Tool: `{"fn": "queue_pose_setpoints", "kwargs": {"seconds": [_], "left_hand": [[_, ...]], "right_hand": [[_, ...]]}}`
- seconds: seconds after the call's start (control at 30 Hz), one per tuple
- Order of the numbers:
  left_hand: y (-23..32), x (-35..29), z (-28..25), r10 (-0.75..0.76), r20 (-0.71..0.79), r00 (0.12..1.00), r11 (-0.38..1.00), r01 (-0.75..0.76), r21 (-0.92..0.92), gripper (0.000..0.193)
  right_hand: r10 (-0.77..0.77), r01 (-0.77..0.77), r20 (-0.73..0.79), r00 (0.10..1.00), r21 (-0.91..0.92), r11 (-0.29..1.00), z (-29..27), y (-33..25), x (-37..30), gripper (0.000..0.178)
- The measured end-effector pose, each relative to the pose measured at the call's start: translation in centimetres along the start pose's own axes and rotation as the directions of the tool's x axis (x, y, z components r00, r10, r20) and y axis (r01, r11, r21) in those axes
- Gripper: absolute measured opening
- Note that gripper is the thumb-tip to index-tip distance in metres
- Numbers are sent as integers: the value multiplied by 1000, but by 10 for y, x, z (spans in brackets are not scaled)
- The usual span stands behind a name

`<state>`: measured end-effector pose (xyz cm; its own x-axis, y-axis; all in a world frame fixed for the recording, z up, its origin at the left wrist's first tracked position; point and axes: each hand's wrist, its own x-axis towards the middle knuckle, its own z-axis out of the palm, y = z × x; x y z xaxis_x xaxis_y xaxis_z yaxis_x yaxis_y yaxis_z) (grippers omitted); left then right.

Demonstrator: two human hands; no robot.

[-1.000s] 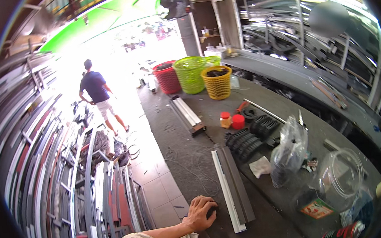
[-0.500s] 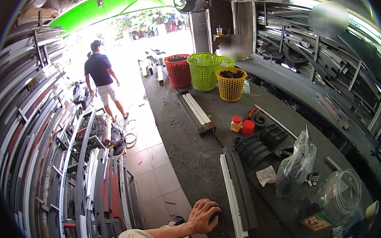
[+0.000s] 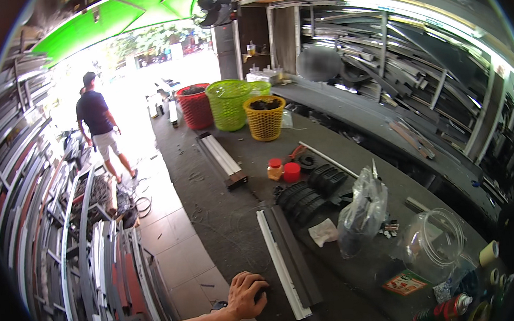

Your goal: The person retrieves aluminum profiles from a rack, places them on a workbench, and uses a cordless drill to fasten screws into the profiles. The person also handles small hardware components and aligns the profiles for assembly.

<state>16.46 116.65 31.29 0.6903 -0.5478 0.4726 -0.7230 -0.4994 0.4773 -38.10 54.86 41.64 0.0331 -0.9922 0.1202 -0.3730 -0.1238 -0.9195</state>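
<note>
My left hand [image 3: 247, 295] rests at the near left edge of the dark worktable, its forearm coming in from the lower edge in a beige patterned sleeve. The fingers are curled, and a dark patch shows between them and the thumb; what it is cannot be made out. Just right of the hand lie a long white profile strip [image 3: 281, 272] and a dark grey profile strip [image 3: 296, 256], side by side. My right hand is out of view.
Farther along the table [image 3: 219, 223] lies a brown-and-white profile [image 3: 221, 157]. Baskets in red [image 3: 195, 110], green [image 3: 228, 110] and yellow [image 3: 265, 124] stand behind. Black ribbed parts [image 3: 298, 202], a plastic bag [image 3: 361, 213], a clear jar [image 3: 430, 244] and a spray can [image 3: 443, 311] occupy the right.
The view has swung to the right, so the scene sits farther left and a spray can and tape rolls show at the lower right. My left hand stays at the table edge.
</note>
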Motion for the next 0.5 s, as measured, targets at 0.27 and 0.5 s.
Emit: {"fn": "queue_pose_setpoints", "kwargs": {"seconds": [0.27,0.5], "left_hand": [[17,7,7,47,-46,998,998,-45,42,18],[36,18,12,202,-36,979,970,-195,145,21]], "right_hand": [[-60,-12,-153,986,-430,903,-8,121,107,38],[197,-385,-332,922,-757,528,8,45,38,41]]}}
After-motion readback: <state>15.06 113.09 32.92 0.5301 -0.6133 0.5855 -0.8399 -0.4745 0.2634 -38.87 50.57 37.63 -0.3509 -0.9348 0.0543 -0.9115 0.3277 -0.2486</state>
